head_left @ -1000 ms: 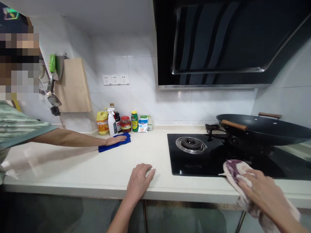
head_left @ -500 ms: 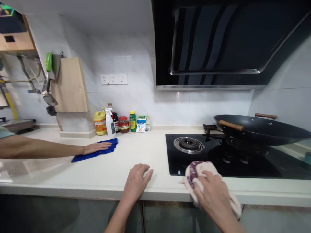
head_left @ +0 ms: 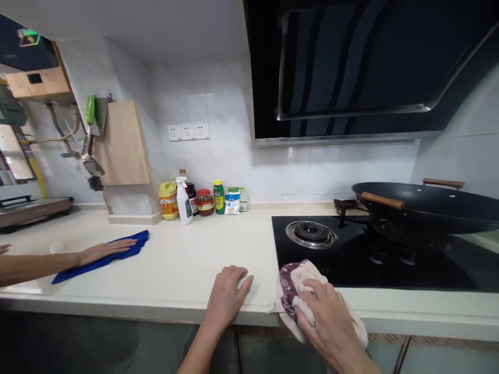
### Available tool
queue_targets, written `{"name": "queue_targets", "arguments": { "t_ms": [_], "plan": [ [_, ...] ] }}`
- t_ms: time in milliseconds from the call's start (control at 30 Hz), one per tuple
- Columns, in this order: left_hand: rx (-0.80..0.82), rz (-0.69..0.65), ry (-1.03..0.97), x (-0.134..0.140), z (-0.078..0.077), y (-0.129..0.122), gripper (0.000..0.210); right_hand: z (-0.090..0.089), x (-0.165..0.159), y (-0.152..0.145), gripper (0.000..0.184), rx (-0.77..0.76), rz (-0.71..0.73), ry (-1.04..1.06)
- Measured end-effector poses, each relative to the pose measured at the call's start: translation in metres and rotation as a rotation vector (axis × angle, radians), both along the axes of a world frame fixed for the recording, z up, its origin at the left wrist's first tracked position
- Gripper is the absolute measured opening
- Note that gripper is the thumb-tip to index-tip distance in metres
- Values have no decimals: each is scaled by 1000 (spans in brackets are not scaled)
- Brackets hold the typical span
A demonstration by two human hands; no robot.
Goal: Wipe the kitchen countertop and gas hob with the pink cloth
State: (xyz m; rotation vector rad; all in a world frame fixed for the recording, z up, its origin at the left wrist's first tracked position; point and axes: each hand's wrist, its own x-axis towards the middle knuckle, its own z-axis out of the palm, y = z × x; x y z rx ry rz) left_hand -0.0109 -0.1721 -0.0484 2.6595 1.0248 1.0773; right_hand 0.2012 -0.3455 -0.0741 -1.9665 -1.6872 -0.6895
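While the left hand (head_left: 227,295) lies unclenched on smooth countertop (head_left: 183,265), the right hand (head_left: 328,318) clamps crumpled, purple-banded cloth (head_left: 293,283)

Left fingers (head_left: 235,270) relaxed, right fingers (head_left: 317,289) curled.

white tiled wall (head_left: 230,150) above grey-green cabinets (head_left: 159,345)

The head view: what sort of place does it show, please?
A kitchen, probably a home one: a wok sits on a black stove, with a large hood above.
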Motion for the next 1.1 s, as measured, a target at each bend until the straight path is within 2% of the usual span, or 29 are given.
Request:
{"name": "queue_targets", "arguments": {
  "t_ms": [100,267,367,600,767,900,1100],
  "plan": [
    [-1,3,3,0,0,0,22,-3,27,-16,21,16,-61,19],
    [1,13,1,0,-1,-1,21,-18,78,-37,28,68,-144,43],
    [2,21,-15,0,-1,-3,20,-22,92,-42,31,87,-186,34],
    [0,25,-27,0,2,-7,18,-16,82,-33,29,94,-284,-32],
    [-11,30,-16,1,2,-7,20,-8,78,-27,27,42,-268,-61],
    [-7,31,-19,2,2,-7,20,6,71,-20,27,-44,-253,-87],
    [1,30,-3,1,1,-5,22,24,65,8,29,-136,-177,-61]
  ]
}}
